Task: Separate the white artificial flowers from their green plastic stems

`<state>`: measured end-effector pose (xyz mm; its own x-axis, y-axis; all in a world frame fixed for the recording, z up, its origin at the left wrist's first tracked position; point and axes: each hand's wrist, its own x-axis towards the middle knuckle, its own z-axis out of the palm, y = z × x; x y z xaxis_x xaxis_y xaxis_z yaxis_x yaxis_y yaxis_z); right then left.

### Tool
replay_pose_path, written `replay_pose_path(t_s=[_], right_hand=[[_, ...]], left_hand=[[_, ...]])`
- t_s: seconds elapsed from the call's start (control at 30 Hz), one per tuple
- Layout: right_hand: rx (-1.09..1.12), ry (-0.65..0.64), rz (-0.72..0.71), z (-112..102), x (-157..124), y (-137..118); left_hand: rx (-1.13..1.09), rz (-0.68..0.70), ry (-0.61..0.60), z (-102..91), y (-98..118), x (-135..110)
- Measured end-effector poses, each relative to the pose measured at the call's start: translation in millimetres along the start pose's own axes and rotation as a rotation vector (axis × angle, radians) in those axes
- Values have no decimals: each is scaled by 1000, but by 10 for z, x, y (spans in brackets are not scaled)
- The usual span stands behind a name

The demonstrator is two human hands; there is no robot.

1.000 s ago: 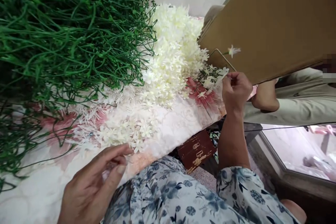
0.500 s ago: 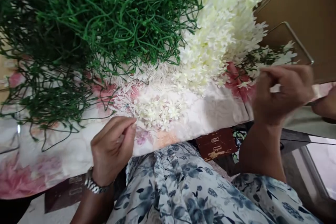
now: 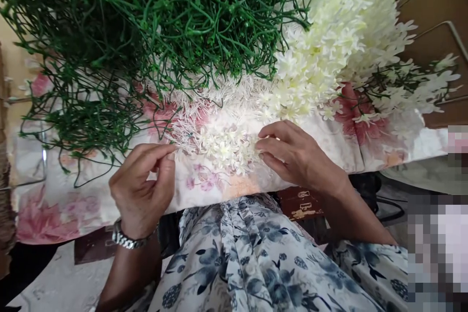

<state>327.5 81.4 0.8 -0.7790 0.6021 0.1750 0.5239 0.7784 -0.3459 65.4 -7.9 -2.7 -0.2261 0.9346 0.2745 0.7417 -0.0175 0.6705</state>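
Note:
My left hand (image 3: 144, 187), with a wristwatch, has thumb and forefinger pinched together at the left edge of a small pile of loose white flower heads (image 3: 224, 146); what it pinches is too small to make out. My right hand (image 3: 290, 153) rests on the right side of the same pile, fingers curled and pinching among the petals. The pile lies on a flowered cloth (image 3: 303, 153) at the table's near edge. Behind it sit spiky white stamen pieces (image 3: 190, 119), a big heap of cream flowers (image 3: 340, 34) and a mass of green plastic stems (image 3: 146, 24).
Finished green sprigs with white flowers (image 3: 413, 87) lie at the right on the cloth. A brown cardboard box (image 3: 438, 14) with a metal wire handle stands behind them. A dark red wooden piece (image 3: 300, 202) shows under the table edge. My flowered garment (image 3: 256, 258) fills the foreground.
My right hand came down from the sprigs at the far right onto the small flower pile. My left hand stayed pinched beside the pile. The view swung left and down.

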Motion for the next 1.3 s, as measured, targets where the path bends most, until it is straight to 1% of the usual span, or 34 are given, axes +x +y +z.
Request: replay_pose_path(t_s=[0.13,0.27,0.4,0.5,0.57,0.63,0.67,0.7,0.8,0.83,0.93,0.97,1.0,1.07,1.13,1.23,1.3], right_hand=[[-48,-56,-16,39,-15,15],[-57,-72,-39,57,-29,25],[-28,4,-68,66,-36,27],[63,88,-64,79,-61,39],[157,131,-26,81,-84,49],[251,157,48,75,-103,54],[296,172,87,69,-109,55],[338,188,118,63,-112,54],[451,257,154,54,-107,47],[480,287,144,55,-102,42],[551,382,117,70,-84,25],[569,409,110,75,-79,17],[580,428,105,80,-74,9],[576,435,99,85,-68,-10],[555,424,102,90,-68,-27],[534,426,118,100,-74,-37],[522,427,111,110,-77,-32]], left_hand=[[-12,8,-8,60,18,-10],[7,16,20,49,-20,1],[93,50,91,-29,-106,17],[199,73,131,-98,-180,29],[256,52,193,-143,-233,47],[308,17,258,-188,-283,76],[333,11,269,-210,-303,95],[353,23,257,-233,-319,116],[350,105,145,-310,-350,174],[339,108,142,-337,-358,188],[331,23,254,-409,-394,202],[346,8,260,-422,-411,198],[366,11,231,-426,-429,191],[419,39,119,-411,-464,172],[471,65,58,-373,-493,153],[505,101,63,-317,-511,130],[473,103,83,-300,-496,116]])
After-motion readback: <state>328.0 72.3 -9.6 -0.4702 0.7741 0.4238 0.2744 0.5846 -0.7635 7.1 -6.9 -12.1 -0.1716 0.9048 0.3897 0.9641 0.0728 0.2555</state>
